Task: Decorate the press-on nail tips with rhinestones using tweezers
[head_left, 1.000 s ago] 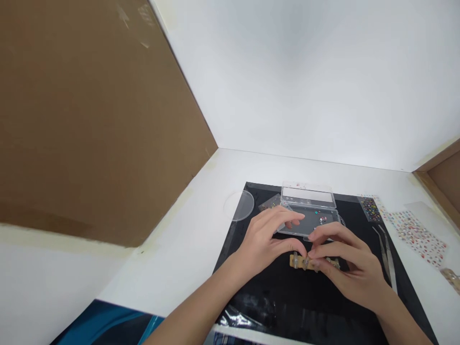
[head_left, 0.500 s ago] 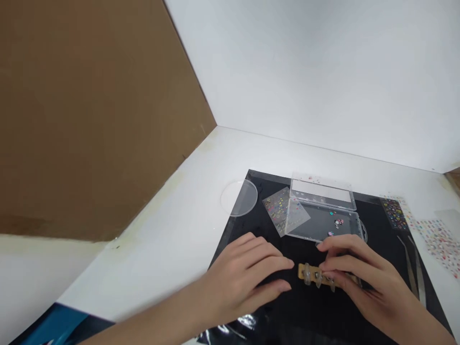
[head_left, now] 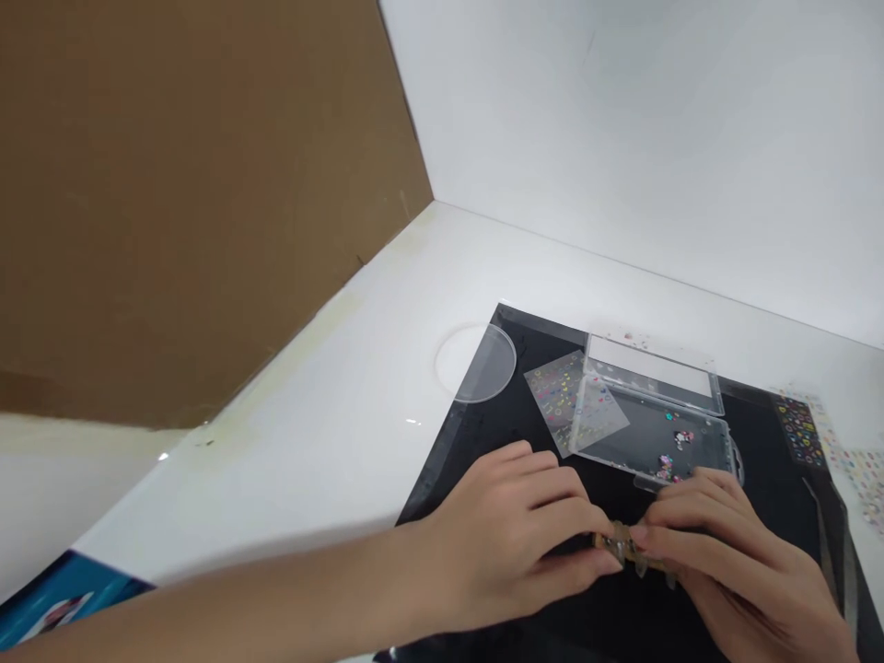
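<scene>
A tan strip (head_left: 625, 548) with small clear nail-shaped pieces on it sits low on the black mat (head_left: 456, 479), mostly hidden by my fingers. My left hand (head_left: 511, 534) reaches it from the left, fingertips on its left end. My right hand (head_left: 732, 562) grips the strip from the right, fingers over its right part. An open clear plastic box (head_left: 653, 442) lies just beyond them, holding a few small colourful pieces, and my right fingers nearly reach its near edge.
The box's clear lid (head_left: 649, 364) lies hinged open behind it. A printed sticker sheet (head_left: 563, 396) and a round clear disc (head_left: 476, 362) lie to the left. Metal tweezers (head_left: 832, 562) and another sticker sheet (head_left: 799, 433) lie right. Cardboard (head_left: 193, 203) walls the white table (head_left: 310, 451).
My left hand has moved right from beside the strip onto its left end. The right hand stays on the strip. The whole scene has shifted in view as my head turned.
</scene>
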Action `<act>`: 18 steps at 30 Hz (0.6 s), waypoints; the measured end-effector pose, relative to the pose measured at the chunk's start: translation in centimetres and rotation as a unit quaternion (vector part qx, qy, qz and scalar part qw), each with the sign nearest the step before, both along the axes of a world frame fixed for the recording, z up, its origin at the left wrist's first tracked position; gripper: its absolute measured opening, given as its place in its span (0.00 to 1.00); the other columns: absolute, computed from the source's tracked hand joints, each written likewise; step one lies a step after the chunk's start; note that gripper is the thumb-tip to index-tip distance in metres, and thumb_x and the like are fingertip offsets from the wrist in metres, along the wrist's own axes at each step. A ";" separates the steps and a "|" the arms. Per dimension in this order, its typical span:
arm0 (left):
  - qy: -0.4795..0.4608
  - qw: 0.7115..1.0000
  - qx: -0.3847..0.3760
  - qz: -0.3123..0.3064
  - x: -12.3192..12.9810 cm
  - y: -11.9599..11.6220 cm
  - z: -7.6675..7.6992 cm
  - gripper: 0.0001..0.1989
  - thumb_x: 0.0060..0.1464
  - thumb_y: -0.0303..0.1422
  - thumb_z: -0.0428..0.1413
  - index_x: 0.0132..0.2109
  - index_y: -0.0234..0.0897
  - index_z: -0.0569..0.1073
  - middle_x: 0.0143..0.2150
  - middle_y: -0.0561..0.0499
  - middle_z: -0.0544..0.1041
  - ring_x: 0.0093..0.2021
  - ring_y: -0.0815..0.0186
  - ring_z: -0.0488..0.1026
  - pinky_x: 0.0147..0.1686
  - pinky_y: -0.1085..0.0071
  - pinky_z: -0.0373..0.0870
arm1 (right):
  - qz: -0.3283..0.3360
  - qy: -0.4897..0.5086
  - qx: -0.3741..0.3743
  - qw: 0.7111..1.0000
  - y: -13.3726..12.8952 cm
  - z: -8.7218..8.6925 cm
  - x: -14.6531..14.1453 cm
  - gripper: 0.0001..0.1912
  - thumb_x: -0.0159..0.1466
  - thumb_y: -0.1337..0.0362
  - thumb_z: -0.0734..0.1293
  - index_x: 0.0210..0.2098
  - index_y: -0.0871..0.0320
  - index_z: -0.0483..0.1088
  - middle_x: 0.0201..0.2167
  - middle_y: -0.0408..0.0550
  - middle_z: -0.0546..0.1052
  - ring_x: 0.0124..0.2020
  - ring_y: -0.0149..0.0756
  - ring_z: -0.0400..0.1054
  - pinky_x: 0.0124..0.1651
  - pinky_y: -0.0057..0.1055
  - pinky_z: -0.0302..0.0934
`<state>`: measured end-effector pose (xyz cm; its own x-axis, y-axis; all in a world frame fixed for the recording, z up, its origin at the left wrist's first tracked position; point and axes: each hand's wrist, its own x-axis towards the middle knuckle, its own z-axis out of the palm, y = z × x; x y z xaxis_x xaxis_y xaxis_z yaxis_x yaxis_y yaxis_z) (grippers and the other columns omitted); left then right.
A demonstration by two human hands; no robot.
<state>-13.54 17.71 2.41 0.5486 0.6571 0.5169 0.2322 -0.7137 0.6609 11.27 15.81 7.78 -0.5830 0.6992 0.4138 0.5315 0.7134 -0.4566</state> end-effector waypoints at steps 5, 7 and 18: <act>-0.058 0.985 -0.162 -0.032 0.4 -0.9 0.7 0.10 0.69 0.42 0.65 0.43 0.40 0.80 0.39 0.57 0.85 0.38 0.72 0.80 0.40 0.70 0.65 | 0.012 0.027 -0.032 0.999 0.1 0.8 -0.7 0.10 0.70 0.74 0.69 0.44 0.53 0.79 0.32 0.43 0.83 0.32 0.32 0.81 0.42 0.30 0.76; -0.067 0.969 -0.234 -0.037 0.6 -1.3 0.9 0.07 0.65 0.39 0.68 0.44 0.42 0.82 0.39 0.58 0.86 0.38 0.72 0.80 0.43 0.70 0.64 | 0.017 0.035 -0.036 0.999 -0.1 1.0 -0.9 0.10 0.70 0.74 0.69 0.45 0.53 0.80 0.31 0.42 0.83 0.32 0.32 0.81 0.42 0.29 0.77; -0.075 0.892 -0.443 -0.047 0.8 -1.7 2.0 0.05 0.59 0.34 0.71 0.42 0.42 0.87 0.36 0.55 0.85 0.34 0.71 0.74 0.44 0.70 0.67 | -0.035 0.071 -0.018 0.997 -1.6 -0.1 -1.2 0.14 0.76 0.64 0.68 0.59 0.49 0.78 0.34 0.40 0.86 0.33 0.31 0.82 0.48 0.27 0.77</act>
